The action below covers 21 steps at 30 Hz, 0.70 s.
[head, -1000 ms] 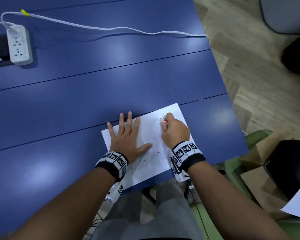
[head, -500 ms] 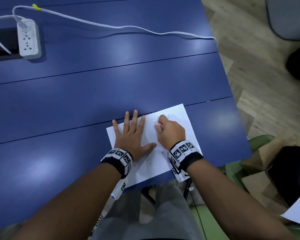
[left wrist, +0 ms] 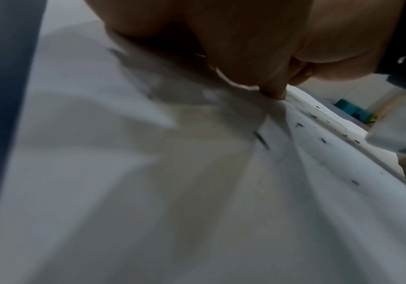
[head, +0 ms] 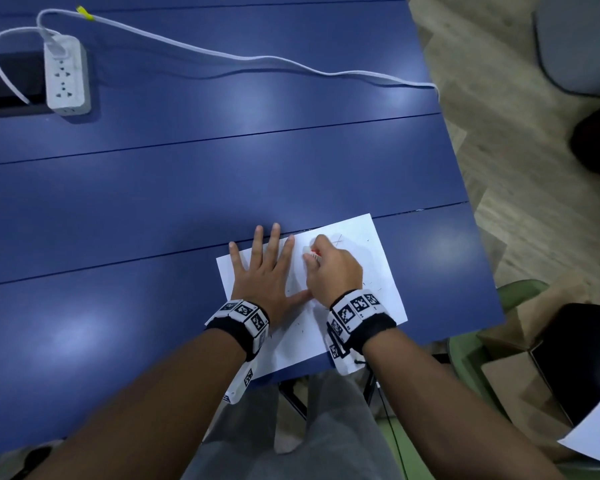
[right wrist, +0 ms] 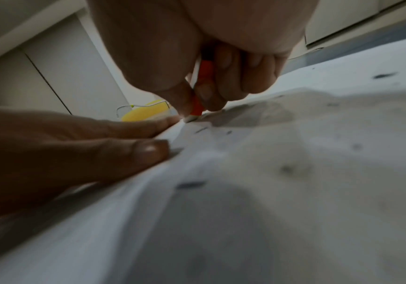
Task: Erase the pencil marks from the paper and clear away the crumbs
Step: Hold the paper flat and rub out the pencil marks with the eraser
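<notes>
left hand [head: 264, 271] flat, fingers spread, pressing white paper sheet [head: 378, 271] | right hand [head: 329, 268] pinching orange-sleeved white eraser [head: 311, 253] on sheet's 12 o'clock part | sheet at blue counter [head: 187, 188] 5 o'clock edge | dark crumbs [left wrist: 323, 140] scattered

Overhead head view, wrist close-ups

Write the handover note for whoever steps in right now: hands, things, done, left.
Left hand: flat, fingers spread, pressing the paper down on the blue table.
Right hand: pinches the eraser, tip on the sheet near its far edge.
Done: rubbing has started; eraser crumbs are scattered over the sheet.
Left: a faint cross mark remains beyond the right hand; erase it and any other marks, then clear the crumbs.
</notes>
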{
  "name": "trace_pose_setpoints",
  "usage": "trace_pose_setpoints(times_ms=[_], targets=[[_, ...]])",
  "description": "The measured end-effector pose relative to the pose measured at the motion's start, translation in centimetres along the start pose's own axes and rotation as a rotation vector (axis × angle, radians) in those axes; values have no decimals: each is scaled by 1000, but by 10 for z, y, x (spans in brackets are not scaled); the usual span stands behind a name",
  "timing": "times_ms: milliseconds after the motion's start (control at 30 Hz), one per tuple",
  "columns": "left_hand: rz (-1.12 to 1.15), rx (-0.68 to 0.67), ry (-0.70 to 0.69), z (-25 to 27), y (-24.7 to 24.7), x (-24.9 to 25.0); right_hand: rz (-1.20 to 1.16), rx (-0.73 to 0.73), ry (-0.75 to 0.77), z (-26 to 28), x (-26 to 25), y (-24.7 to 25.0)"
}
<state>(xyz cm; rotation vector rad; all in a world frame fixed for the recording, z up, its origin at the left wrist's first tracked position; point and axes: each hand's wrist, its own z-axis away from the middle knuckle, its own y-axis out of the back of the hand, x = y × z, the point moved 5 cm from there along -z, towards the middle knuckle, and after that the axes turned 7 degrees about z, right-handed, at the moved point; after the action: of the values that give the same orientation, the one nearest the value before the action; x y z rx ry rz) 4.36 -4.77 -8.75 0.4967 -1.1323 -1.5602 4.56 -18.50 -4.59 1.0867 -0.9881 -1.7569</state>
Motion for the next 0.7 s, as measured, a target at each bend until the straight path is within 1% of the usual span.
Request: trace_pose_setpoints(times_ms=[67,167,233,367,467,533,633,700], targets=[[7,1,-3,-1,0,0,32,10,27,-5,1,0],[1,5,-6,-3,-3,-1,-12,58,-69,-19,10,5],[-4,12,-6,-2,-3,-2,-59,50,-105,-15,6,2],[-4,1,-8,-3,-3,-1,-2,8,4,-9,-7,-2],[4,-3,-9,-4,-4,-2,-15,63,-65,-25,8,8],[2,0,-6,-3,-4,-3,-34,67,-89,-26,9,8],[7,3,-5,-4,-3,-2,5,14,17,-15,-7,2],[7,4,-5,-3,-3,-1,29,6,45,-15,-9,0]])
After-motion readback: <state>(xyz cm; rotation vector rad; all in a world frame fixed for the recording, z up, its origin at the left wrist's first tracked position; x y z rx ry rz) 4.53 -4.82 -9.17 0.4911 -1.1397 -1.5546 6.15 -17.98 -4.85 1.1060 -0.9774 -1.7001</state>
